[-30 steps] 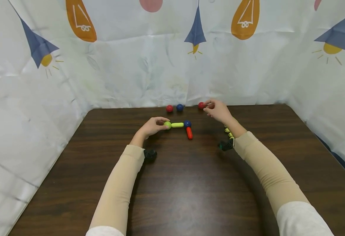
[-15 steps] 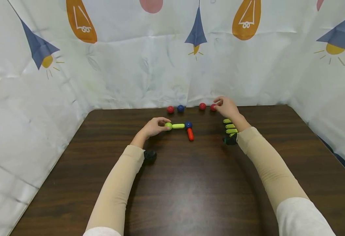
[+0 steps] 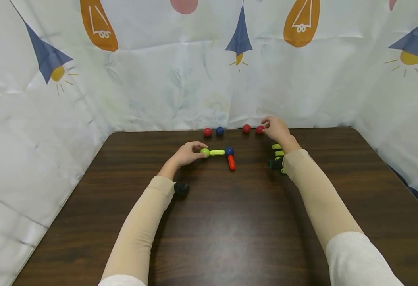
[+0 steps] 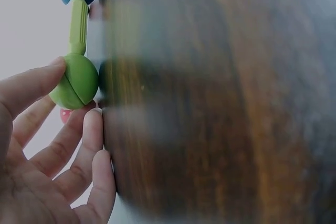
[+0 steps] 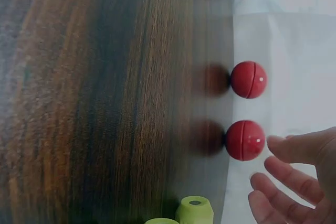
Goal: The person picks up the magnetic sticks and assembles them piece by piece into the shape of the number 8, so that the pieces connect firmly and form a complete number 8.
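In the head view my left hand [image 3: 186,153] pinches a green ball [image 3: 205,152] between thumb and fingers. A yellow-green stick [image 3: 217,152] joins that ball to a blue ball [image 3: 229,151], from which a red stick [image 3: 232,163] points towards me. The left wrist view shows the thumb on the near side of the green ball [image 4: 75,81]. My right hand [image 3: 277,129] is at the table's far edge, beside the rightmost red ball [image 3: 260,130]. Seen from the right wrist, its fingers are loosely bent, with the thumb tip just short of this red ball [image 5: 245,140].
Along the far edge stand another red ball [image 3: 246,128], a blue ball [image 3: 220,131] and a further red ball [image 3: 207,132]. Several yellow-green sticks [image 3: 278,153] lie under the right forearm, partly hidden. A printed white curtain [image 3: 151,87] hangs behind the brown table [image 3: 209,222].
My right hand has moved right along the far edge, away from one red ball to another that was hidden behind it. The left hand keeps its grip on the green ball.
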Motion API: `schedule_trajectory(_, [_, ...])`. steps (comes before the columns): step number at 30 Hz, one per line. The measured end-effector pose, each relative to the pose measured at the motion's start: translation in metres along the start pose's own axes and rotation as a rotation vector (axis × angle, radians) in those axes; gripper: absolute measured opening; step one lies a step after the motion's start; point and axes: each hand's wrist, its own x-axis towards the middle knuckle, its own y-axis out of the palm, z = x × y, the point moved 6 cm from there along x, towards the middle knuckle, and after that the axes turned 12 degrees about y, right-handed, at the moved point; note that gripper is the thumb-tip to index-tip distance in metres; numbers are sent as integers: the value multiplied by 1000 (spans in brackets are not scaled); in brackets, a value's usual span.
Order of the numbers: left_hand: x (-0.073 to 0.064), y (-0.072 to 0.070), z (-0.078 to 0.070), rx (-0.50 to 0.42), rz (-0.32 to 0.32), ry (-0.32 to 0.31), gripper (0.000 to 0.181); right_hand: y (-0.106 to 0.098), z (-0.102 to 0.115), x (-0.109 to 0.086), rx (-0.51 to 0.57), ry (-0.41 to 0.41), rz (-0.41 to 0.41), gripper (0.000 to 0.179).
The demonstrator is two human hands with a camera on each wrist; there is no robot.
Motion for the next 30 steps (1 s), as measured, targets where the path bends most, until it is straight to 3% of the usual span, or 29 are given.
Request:
schedule_trajectory(15, [-3,-1,-1,62,11,24,42,16,1,14,-131,29,27,43])
schedule_trajectory(30, [-1,0,-4,119,11,32,39,21,-1,20,-145,18,6,40])
